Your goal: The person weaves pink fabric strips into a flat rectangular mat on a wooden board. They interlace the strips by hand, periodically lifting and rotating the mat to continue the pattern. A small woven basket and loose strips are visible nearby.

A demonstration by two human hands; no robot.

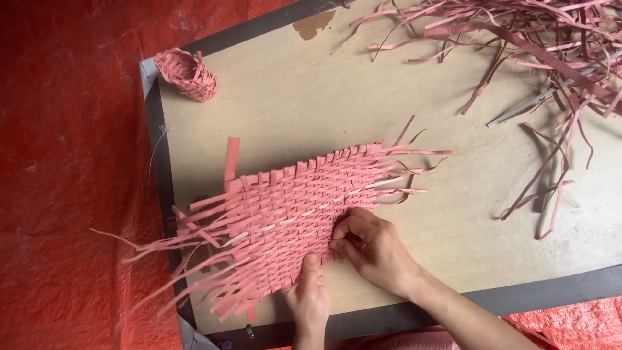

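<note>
Pinching at the near edge of the woven mat [295, 210], your right hand [372, 249] is curled closed, fingertips gripping strip ends where the weave stops. Your left hand [310, 295] lies just beside it, thumb pressed flat on the mat's near corner; the fingers go under the weave, so whether they close on it cannot be told.

The mat lies flat near the middle of the surface [466, 220], nearer its left edge and its near edge. Loose strip ends [162, 249] fan out from its left side and overhang the left edge of the surface. More ends trail from its far right corner.

Judgement on handling: the mat looks light, thin and limp, made of flat pink strips. The weave is held only by friction and would likely loosen if pulled by a single strip. Take hold across the woven body, flat and with both hands, not by the free ends.

Further out, a small woven basket [188, 74] lies on its side at the far left corner of the surface. A pile of loose strips [538, 45] covers the far right corner. Red sheeting [65, 162] lies beneath the surface.
</note>
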